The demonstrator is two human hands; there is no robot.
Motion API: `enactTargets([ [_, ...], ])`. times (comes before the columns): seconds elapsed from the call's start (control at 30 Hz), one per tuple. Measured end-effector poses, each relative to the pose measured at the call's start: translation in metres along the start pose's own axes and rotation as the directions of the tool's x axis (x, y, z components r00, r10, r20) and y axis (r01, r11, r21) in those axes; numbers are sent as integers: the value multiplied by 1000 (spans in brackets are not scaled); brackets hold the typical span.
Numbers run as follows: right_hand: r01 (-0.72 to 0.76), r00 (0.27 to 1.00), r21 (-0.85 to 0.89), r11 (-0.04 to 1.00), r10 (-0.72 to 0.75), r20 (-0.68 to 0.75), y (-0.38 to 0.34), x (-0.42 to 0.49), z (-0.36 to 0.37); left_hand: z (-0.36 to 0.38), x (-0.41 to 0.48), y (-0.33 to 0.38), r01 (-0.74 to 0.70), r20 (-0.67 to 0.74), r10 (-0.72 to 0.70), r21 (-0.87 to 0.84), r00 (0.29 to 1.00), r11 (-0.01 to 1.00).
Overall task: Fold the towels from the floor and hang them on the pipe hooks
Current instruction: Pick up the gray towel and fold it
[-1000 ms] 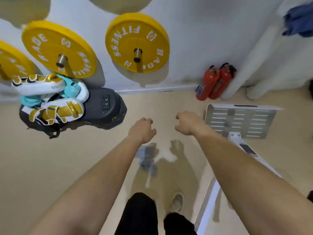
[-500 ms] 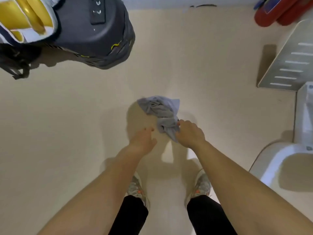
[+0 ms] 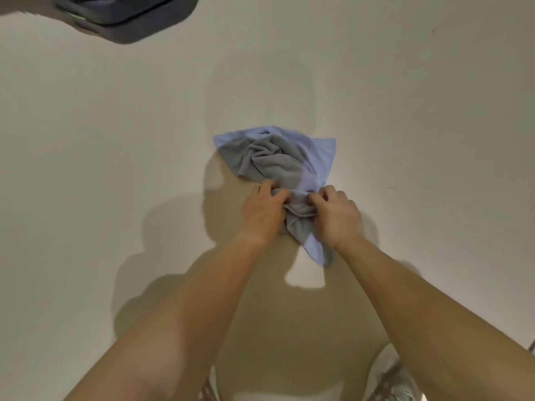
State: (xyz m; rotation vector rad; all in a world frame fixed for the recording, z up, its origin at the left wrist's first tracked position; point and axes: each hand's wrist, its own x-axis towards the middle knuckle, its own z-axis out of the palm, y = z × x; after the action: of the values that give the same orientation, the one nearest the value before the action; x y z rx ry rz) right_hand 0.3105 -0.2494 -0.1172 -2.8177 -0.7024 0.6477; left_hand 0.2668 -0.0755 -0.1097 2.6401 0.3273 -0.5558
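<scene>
A soft, crumpled, light blue-grey cloth towel (image 3: 278,163) lies on the smooth, pale beige floor (image 3: 115,169). It is bunched up with many deep folds in the middle. One flat pointed corner sticks out at the far right, and another thin corner trails back toward the person. The left hand (image 3: 263,211) and the right hand (image 3: 337,215) are both palm down, side by side, with the fingers curled tight into the near part of the towel, pinching the cloth between them. Both bare arms reach straight down from the bottom of the view. Dark shadows of the arms and body fall on the floor around the towel. A dark grey, rounded thing (image 3: 127,15) sits well away at the top left. A pale shoe (image 3: 390,377) shows at the bottom right
</scene>
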Motion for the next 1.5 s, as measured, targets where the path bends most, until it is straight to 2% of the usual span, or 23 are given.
enactTargets([
  [0.07,46,998,-47,998,-47,-33,1,0,-8,-10,-2,-3,-28,-25,28,-15,999,999],
  [0.2,7,988,2,1000,-7,152,-20,-21,-81,-75,-41,11,-54,-24,53,-53,998,997],
  [0.3,-29,977,60,998,16,212,-50,-62,-170,-154,-97,42,-39,-8,39,-87,999,995],
  [0.43,12,979,85,996,-29,202,-97,-135,-314,-287,-186,95,7,5,-6,-159,1000,987],
  [0.67,42,997,246,968,-56,50,-180,-272,-584,-534,-331,200,41,-75,-70,-332,995,942],
  [0.77,20,998,309,951,-39,55,-205,-325,-676,-625,-383,240,-23,-162,-49,-417,986,909],
  [0.87,43,998,424,905,-59,26,-224,-373,-747,-690,-418,265,-91,-220,10,-364,975,927],
  [1.0,142,990,545,826,-105,-99,-249,-421,-797,-742,-444,291,-155,-331,49,-300,942,941],
  [1.13,252,968,517,818,-204,-148,-257,-442,-818,-781,-462,306,-104,-426,38,-131,904,986],
  [1.2,238,970,498,834,-177,-167,-253,-444,-827,-796,-473,306,-41,-437,19,-42,899,998],
  [1.27,208,971,511,834,-112,-211,-249,-444,-834,-801,-484,305,-38,-411,26,-22,911,999],
  [1.33,215,961,502,838,-90,-261,-250,-441,-839,-796,-494,310,-149,-325,92,-154,941,977],
  [1.4,242,952,495,835,-105,-287,-257,-439,-843,-790,-503,319,-264,-228,192,-349,955,899],
  [1.5,270,943,494,826,-122,-310,-270,-437,-849,-784,-506,326,-312,-157,270,-441,950,842],
])
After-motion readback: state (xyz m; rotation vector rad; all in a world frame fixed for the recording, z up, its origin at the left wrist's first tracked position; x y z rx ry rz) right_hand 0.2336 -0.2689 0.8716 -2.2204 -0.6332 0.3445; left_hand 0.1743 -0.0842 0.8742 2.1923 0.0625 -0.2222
